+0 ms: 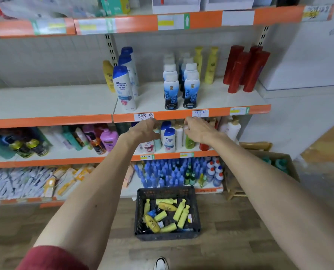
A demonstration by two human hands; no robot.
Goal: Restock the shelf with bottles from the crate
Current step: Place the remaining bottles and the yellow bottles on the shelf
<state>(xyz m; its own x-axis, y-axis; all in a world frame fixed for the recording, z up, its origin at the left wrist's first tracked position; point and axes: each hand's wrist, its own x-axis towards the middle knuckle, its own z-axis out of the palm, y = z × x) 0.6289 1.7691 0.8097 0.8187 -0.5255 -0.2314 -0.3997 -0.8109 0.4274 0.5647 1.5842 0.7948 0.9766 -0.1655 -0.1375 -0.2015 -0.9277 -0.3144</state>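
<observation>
Wood-look floor (64, 227) under a store shelf unit. Nearest: red sleeve (51, 259) on left arm, white shoe (160, 263) at bottom edge. Dark plastic crate (167, 233) sits on floor in front of shelves, holding loose yellow bottles (179, 211) lying on their sides, well below both hands. Left hand (142, 131) and right hand (197, 130) both reach to the second shelf (49, 121), just under its orange edge; fingers curled among bottles there, cannot tell whether either grip holds one. Between the hands, white-and-blue bottle (169, 140), label blurred. On the shelf above, shampoo bottle (124, 87) reads "head & shoulders". Handwritten price tag (200, 113) reads "35". Red bottles (246, 69) far right.
</observation>
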